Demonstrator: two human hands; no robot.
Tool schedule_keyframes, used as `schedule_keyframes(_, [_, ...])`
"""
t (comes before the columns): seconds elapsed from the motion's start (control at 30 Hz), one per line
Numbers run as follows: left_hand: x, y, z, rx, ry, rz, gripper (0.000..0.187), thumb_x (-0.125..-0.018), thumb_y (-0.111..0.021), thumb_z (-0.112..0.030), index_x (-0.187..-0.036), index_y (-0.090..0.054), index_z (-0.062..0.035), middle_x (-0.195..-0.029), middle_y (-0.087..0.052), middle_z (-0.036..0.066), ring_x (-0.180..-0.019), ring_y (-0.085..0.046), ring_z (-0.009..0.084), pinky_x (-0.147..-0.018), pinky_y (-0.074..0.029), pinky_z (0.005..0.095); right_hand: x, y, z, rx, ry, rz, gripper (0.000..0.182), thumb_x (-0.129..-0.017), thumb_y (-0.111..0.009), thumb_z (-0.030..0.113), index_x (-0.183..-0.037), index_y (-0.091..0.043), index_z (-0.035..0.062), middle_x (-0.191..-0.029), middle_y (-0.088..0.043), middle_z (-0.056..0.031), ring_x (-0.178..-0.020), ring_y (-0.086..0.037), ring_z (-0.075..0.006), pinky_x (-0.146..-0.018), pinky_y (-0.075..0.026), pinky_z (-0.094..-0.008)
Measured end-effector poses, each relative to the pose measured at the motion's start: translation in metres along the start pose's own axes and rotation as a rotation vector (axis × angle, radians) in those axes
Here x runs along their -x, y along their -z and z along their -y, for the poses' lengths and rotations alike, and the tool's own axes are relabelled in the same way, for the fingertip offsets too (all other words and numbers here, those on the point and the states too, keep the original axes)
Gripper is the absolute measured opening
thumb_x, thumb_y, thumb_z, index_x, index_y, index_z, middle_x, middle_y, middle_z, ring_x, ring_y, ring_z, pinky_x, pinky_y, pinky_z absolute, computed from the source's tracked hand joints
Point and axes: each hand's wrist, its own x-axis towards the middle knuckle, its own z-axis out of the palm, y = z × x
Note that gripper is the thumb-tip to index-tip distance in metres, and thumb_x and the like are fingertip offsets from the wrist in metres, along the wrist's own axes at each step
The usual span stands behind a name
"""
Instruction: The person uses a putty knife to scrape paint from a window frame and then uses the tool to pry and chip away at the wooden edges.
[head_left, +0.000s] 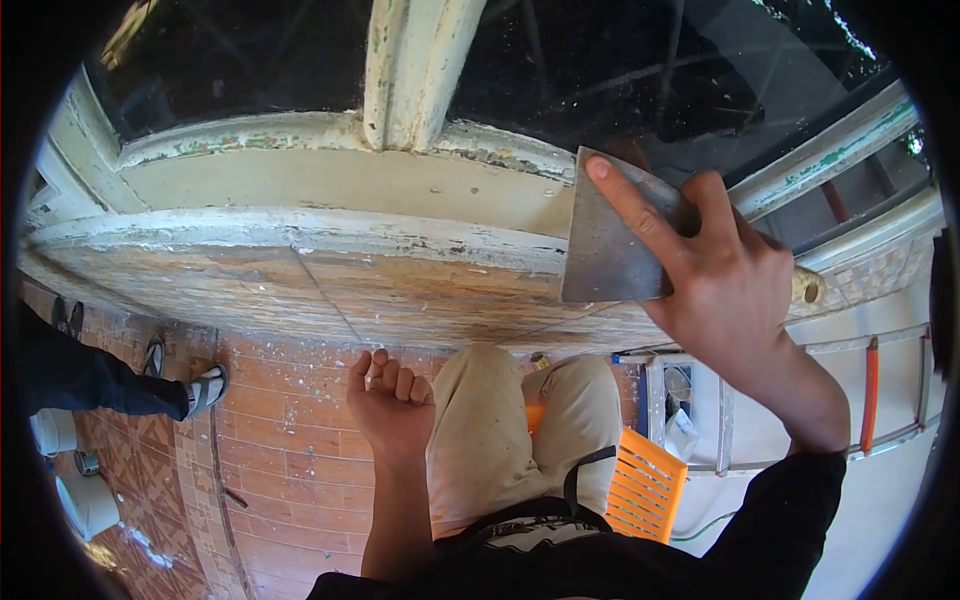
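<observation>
My right hand (725,270) grips a wide putty knife (612,245), its index finger stretched flat along the metal blade. The handle's end shows past the far side of the hand. The blade lies over the lower rail of a window frame (340,180), its left edge close to the chipped white paint; whether it touches cannot be told. Above my lap on the left, my left hand (392,405) is held up with its fingers curled in, and nothing shows in it. Old paint on the frame is flaking, with green patches showing through.
Dark window panes (600,70) lie above the rail. An orange plastic chair (650,485) is under me. To the right lies a ladder (725,425). White buckets (85,505) and another person's sandalled foot (207,390) are at the left. Paint flakes dot the tiled floor (290,450).
</observation>
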Motion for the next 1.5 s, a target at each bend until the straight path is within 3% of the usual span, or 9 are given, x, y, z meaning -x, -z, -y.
schedule_keyframes(0.23, [0.003, 0.001, 0.006, -0.037, 0.007, -0.006, 0.026, -0.093, -0.047, -0.023, -0.073, -0.051, -0.0084, -0.053, -0.018, -0.005, -0.044, -0.011, 0.0095, -0.042, -0.013, 0.0269, -0.02, -0.006, 0.019, 0.028, 0.089, -0.155, 0.094, -0.053, -0.078, 0.023, -0.141, -0.044, 0.034, -0.081, -0.04, -0.0034, -0.051, -0.049, -0.0117, -0.033, -0.036, -0.0289])
schedule_keyframes(0.4, [0.004, -0.005, 0.002, 0.002, -0.049, -0.024, 0.026, -0.094, -0.047, -0.023, -0.073, -0.047, -0.0089, -0.054, -0.016, -0.005, -0.045, -0.011, 0.0094, -0.043, -0.012, 0.0269, -0.003, -0.002, -0.001, 0.01, 0.048, -0.051, 0.079, -0.065, -0.076, 0.041, -0.138, -0.047, 0.035, -0.085, -0.044, -0.0016, -0.049, -0.052, -0.012, -0.038, -0.047, -0.0303])
schedule_keyframes(0.6, [0.001, 0.001, 0.008, -0.036, 0.012, 0.014, 0.026, -0.094, -0.047, -0.024, -0.072, -0.046, -0.0096, -0.054, -0.015, -0.005, -0.044, -0.011, 0.0091, -0.043, -0.013, 0.0268, -0.03, -0.011, 0.012, 0.076, 0.119, -0.167, 0.079, -0.065, -0.076, 0.039, -0.138, -0.047, 0.0349, -0.084, -0.044, -0.0019, -0.049, -0.05, -0.0115, -0.037, -0.044, -0.0291])
schedule_keyframes(0.83, [0.004, 0.0, 0.005, -0.032, -0.026, -0.014, 0.027, -0.094, -0.045, -0.025, -0.074, -0.053, -0.0082, -0.051, -0.019, -0.004, -0.043, -0.012, 0.0101, -0.042, -0.013, 0.0277, -0.001, -0.014, -0.001, -0.03, 0.024, -0.1, 0.08, -0.066, -0.077, 0.038, -0.139, -0.044, 0.0354, -0.083, -0.044, -0.0025, -0.05, -0.05, -0.0109, -0.037, -0.043, -0.0291])
schedule_keyframes(1.03, [0.001, 0.002, 0.007, -0.053, -0.014, 0.004, 0.027, -0.094, -0.046, -0.025, -0.074, -0.053, -0.0082, -0.051, -0.02, -0.004, -0.043, -0.012, 0.0102, -0.042, -0.013, 0.0275, -0.026, -0.017, 0.01, 0.115, 0.084, -0.162, 0.079, -0.063, -0.077, 0.038, -0.137, -0.048, 0.0359, -0.081, -0.042, -0.0025, -0.05, -0.049, -0.0109, -0.037, -0.043, -0.0277])
schedule_keyframes(1.13, [0.001, 0.001, 0.006, -0.049, -0.031, 0.01, 0.026, -0.094, -0.046, -0.024, -0.074, -0.051, -0.0081, -0.052, -0.018, -0.004, -0.043, -0.012, 0.0097, -0.042, -0.013, 0.0272, -0.039, -0.013, 0.014, 0.036, 0.163, -0.254, 0.088, -0.056, -0.078, 0.026, -0.138, -0.046, 0.0377, -0.081, -0.041, -0.0015, -0.052, -0.048, -0.0091, -0.034, -0.038, -0.0245])
schedule_keyframes(1.3, [0.004, -0.001, 0.007, -0.021, -0.042, 0.001, 0.024, -0.093, -0.047, -0.023, -0.075, -0.049, -0.0083, -0.053, -0.017, -0.005, -0.044, -0.011, 0.0094, -0.042, -0.012, 0.027, -0.011, -0.017, -0.007, 0.075, 0.104, -0.19, 0.081, -0.062, -0.075, 0.032, -0.138, -0.047, 0.0363, -0.08, -0.043, -0.0011, -0.051, -0.048, -0.0091, -0.034, -0.04, -0.0261])
schedule_keyframes(1.37, [0.001, 0.002, 0.007, -0.05, -0.006, 0.011, 0.028, -0.094, -0.045, -0.026, -0.074, -0.052, -0.0082, -0.051, -0.021, -0.004, -0.042, -0.012, 0.0103, -0.042, -0.013, 0.0276, -0.002, -0.012, -0.012, -0.101, 0.069, -0.126, 0.075, -0.068, -0.072, 0.03, -0.138, -0.046, 0.0352, -0.08, -0.044, -0.0015, -0.051, -0.049, -0.0089, -0.034, -0.04, -0.0259])
schedule_keyframes(1.5, [0.001, 0.002, 0.012, -0.071, -0.006, 0.012, 0.028, -0.094, -0.045, -0.026, -0.074, -0.051, -0.0081, -0.051, -0.02, -0.004, -0.042, -0.012, 0.0103, -0.042, -0.013, 0.0276, -0.018, -0.024, -0.002, 0.093, 0.125, -0.214, 0.079, -0.064, -0.073, 0.029, -0.138, -0.047, 0.0346, -0.082, -0.044, -0.0021, -0.054, -0.049, -0.0093, -0.035, -0.04, -0.0253])
